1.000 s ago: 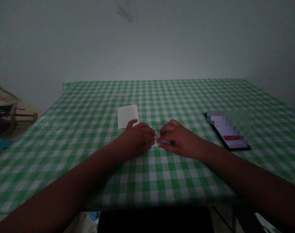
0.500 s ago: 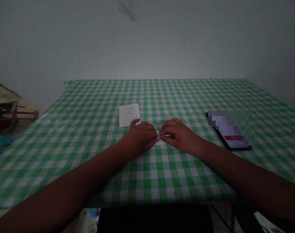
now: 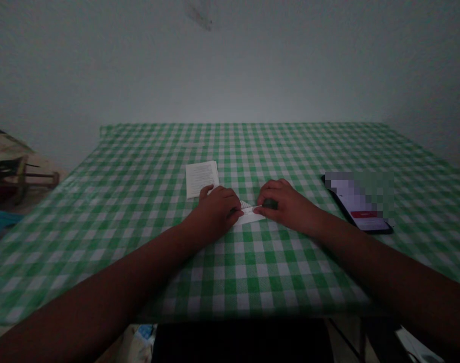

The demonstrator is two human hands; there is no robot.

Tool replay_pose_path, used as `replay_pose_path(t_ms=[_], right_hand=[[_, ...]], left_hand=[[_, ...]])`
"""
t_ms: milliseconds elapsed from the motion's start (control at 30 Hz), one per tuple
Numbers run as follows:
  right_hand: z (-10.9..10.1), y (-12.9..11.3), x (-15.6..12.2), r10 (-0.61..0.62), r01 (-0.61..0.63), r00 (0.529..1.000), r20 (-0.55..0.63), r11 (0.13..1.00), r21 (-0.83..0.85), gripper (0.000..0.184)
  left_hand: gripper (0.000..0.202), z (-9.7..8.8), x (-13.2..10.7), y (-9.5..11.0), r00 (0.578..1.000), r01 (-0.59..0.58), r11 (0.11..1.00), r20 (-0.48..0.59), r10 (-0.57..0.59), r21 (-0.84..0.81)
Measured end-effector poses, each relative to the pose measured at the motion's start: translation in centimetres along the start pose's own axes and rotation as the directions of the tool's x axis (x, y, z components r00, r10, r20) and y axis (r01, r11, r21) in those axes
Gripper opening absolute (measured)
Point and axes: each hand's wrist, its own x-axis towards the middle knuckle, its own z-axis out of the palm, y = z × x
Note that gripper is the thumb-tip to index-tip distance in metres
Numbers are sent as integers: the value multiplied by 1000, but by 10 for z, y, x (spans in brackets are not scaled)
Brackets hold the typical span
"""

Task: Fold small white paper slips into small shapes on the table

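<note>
Your left hand (image 3: 217, 209) and right hand (image 3: 285, 204) are apart, each pinching one end of the small folded paper (image 3: 249, 217) that lies between your fingertips. Its raised flap shows dark lines, too small to read. Just beyond your left hand, the printed sheets (image 3: 200, 177) carry rows of text, also illegible from here. Well to the right of your right hand, the phone (image 3: 366, 223) lies with its screen lit; a red bar shows, but its wording is blurred and the upper part is pixelated. The checked tablecloth (image 3: 230, 282) gives you bare room between your right hand and the phone, and between both hands and the near edge. Its far edge meets the wall (image 3: 230, 65), well beyond your hands.
</note>
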Motion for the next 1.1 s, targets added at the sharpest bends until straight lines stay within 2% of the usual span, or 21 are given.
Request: replay_pose_path(t_ms=[167, 267, 367, 467, 567, 700, 900, 1100], right_hand=[[-1, -6, 1, 0, -7, 998, -56, 993, -122, 18], [-2, -20, -2, -65, 48, 995, -76, 977, -208, 14], [1, -36, -5, -171, 173, 985, 26, 962, -213, 22], [6, -44, -9, -178, 196, 979, 99, 955, -224, 29], [8, -43, -11, -168, 191, 978, 121, 956, -223, 34], [6, -41, -12, -162, 190, 977, 138, 958, -217, 36], [1, -44, -13, -151, 192, 975, 165, 941, -280, 36], [-2, -48, -16, -27, 67, 994, 105, 912, -404, 37]], left_hand=[[5, 4, -1, 0, 997, -1, 1000, -75, 1, 9], [4, 7, -2, 1, 991, 7, 1000, -136, -5, 11], [5, 11, -2, 2, 985, 31, 999, -169, -26, 31], [4, 14, -1, 2, 983, 56, 998, -175, -50, 30], [8, 11, -1, -2, 986, 66, 998, -156, -66, -5], [22, 2, -2, -8, 996, 44, 998, -72, -47, -47], [18, -6, -2, -19, 1000, -21, 998, 10, 22, -65], [17, -6, -2, -23, 997, -79, 994, 9, 80, -76]])
